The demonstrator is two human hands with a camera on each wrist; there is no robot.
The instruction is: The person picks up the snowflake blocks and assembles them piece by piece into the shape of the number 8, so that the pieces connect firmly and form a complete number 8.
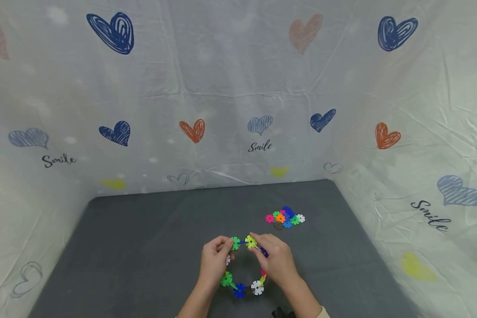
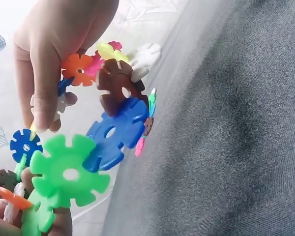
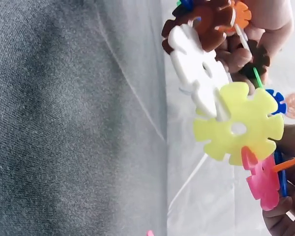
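Note:
A ring of notched plastic snowflake discs is held between both hands above the dark cloth. Around it run a green disc (image 1: 226,278), a blue disc (image 1: 240,290) and a white disc (image 1: 257,287). My left hand (image 1: 215,260) pinches the ring's left side beside another green disc (image 1: 236,243). The right hand (image 1: 278,260) has thumb and fingers on the right side, at a yellow disc (image 1: 251,241). In the left wrist view a brown disc (image 2: 119,86) links to a blue one. A pink disc (image 3: 264,184) sits by the right fingers in the right wrist view. Fingers hide some joints.
A loose pile of mixed-colour discs (image 1: 287,217) lies on the dark grey cloth (image 1: 151,247), beyond the right hand. Something black (image 1: 282,312) shows at the bottom edge, near the right forearm. White sheeting (image 1: 222,145) with printed hearts hangs around the table.

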